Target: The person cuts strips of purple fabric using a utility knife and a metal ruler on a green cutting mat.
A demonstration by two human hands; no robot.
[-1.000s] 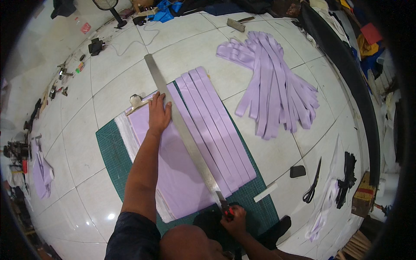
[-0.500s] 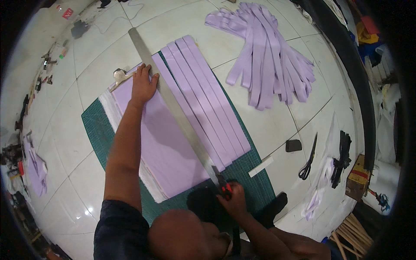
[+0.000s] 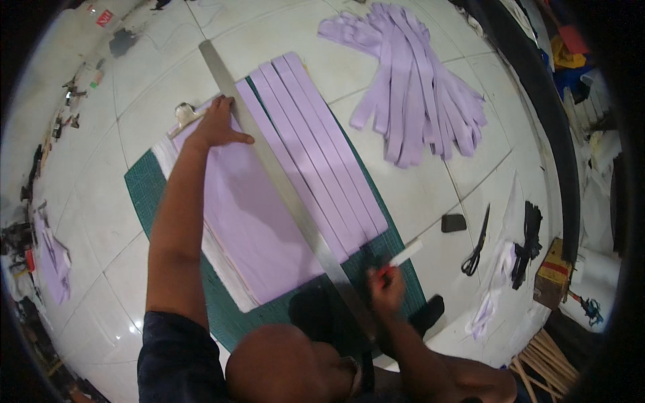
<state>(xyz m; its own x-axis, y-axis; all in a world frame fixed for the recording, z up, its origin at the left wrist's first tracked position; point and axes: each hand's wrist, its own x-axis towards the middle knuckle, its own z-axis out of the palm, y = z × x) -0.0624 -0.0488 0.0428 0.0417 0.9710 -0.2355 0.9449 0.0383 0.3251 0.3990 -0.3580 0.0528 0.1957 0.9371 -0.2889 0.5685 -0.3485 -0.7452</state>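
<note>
A stack of lilac fabric (image 3: 252,221) lies on a green cutting mat (image 3: 143,191), with a long metal ruler (image 3: 285,191) slanting across it along the cut edge. At the far end my left hand (image 3: 218,126) rests on the fabric, thumb spread onto the ruler and fingertips by its edge. A metal clip (image 3: 186,115) grips the stack beside that hand. My right hand (image 3: 388,295), a little blurred, is closed on a red-and-black utility knife (image 3: 383,274), right of the ruler's near end. Several cut lilac strips (image 3: 316,154) lie side by side to the right of the ruler.
A heap of lilac strips (image 3: 410,87) lies on the tiled floor at the far right. Nearer are a dark block (image 3: 453,223), black scissors (image 3: 476,252), a white strip (image 3: 406,253), black bundled material (image 3: 527,245) and a box (image 3: 553,274). Wooden sticks (image 3: 545,363) lie lower right.
My right hand has moved right with the knife, off the ruler's edge. My left hand has shifted slightly left, its thumb now spread wider over the ruler.
</note>
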